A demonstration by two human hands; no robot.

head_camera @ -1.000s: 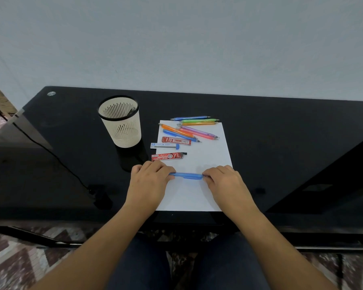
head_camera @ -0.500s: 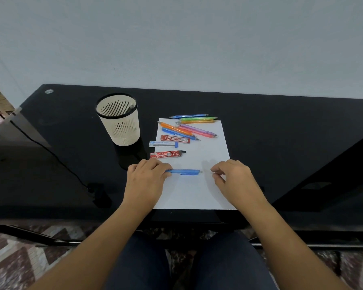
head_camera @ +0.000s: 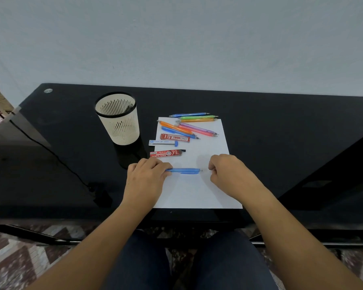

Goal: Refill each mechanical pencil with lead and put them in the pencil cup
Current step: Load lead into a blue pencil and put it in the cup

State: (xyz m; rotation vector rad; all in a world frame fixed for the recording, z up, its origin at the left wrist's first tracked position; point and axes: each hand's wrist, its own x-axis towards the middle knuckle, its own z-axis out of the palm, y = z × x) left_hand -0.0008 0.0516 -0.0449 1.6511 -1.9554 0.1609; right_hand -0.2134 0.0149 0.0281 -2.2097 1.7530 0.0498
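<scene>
Now left fingers pinch the slim blue plastic pencil; right fingers curl shut beside it.

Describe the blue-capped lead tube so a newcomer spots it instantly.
Start at the cream pencil cup on the black table. Just right of its base, on the white paper's left edge, lies the lead tube: clear with a blue cap, between two red lead cases.

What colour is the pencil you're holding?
Blue. The pencil in the left hand shows clearly in the head view.
</scene>
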